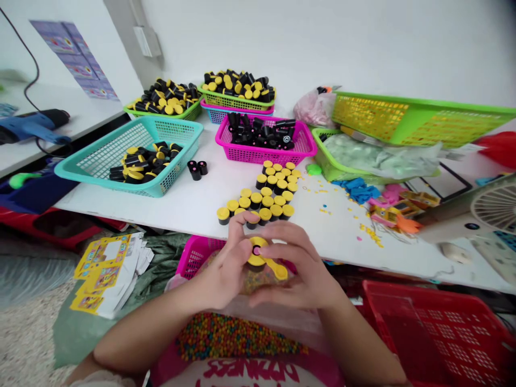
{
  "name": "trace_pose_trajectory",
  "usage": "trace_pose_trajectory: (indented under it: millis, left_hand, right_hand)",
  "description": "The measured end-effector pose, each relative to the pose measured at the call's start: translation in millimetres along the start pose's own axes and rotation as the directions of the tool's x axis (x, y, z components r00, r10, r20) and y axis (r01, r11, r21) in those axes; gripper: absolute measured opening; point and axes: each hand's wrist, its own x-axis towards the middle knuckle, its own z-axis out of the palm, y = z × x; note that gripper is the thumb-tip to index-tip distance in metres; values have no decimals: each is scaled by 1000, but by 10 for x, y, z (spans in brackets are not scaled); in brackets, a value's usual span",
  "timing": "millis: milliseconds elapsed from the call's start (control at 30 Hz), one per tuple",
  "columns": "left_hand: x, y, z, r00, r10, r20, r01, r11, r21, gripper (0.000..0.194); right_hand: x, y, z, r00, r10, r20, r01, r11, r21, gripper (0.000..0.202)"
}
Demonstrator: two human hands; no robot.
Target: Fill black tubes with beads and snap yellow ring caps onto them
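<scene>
Between the fingers of my left hand (pixel 226 271) is a small tube with a round yellow top (pixel 255 260), its dark opening turned upward. A yellow flap with a rounded end (pixel 277 268) sticks out from it toward the lower right. My right hand (pixel 300 263) curves round the other side, its fingertips on a small pink piece at the opening. Both hands are closed about the tube, above a bag of multicoloured beads (pixel 237 338) in a pink basket (pixel 189 258). Black tubes with yellow caps (pixel 266 201) stand upright in a cluster just beyond.
A teal basket (pixel 177 134) and a green basket (pixel 191 113) hold yellow-capped tubes. Black tubes fill a magenta basket (pixel 242 153). Three black tubes (pixel 195 171) stand on the white table (pixel 161 207). A fan (pixel 494 207) is at right, a red crate (pixel 403 301) below.
</scene>
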Motion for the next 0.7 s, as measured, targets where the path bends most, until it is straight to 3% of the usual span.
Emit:
trace_pose_trajectory:
  millis: [67,133,300,367,467,567,633,700]
  left_hand:
    - [23,-24,49,995,-102,9,100,955,-280,40]
    - [49,-31,117,983,-178,39,176,868,-464,45]
    - [69,7,243,969,-204,140,247,799,-548,45]
    - [45,10,240,975,-149,167,217,819,-532,39]
    - [-10,-15,178,982,10,190,63,926,-373,34]
    - [-34,-32,75,944,200,262,-199,979,-30,37]
    - [-23,-3,9,893,314,322,-379,911,161,39]
    - [-12,59,-43,847,398,353,-517,774,367,39]
  right_hand:
    - [-33,21,36,1000,8,-3,-8,1000,-4,60]
    - [-73,11,97,996,33,-79,-33,999,12,55]
    - [-127,-77,199,968,-11,-252,15,1000,14,45]
    - [-119,-101,143,973,15,-230,-4,999,51,45]
    - [-85,-103,-24,988,150,-21,-141,961,240,48]
    - [-55,-60,-132,988,123,91,-152,853,499,39]
    - [-51,-35,-119,992,119,53,-127,798,589,28]
    - [-61,-41,-62,969,246,29,-210,752,624,29]
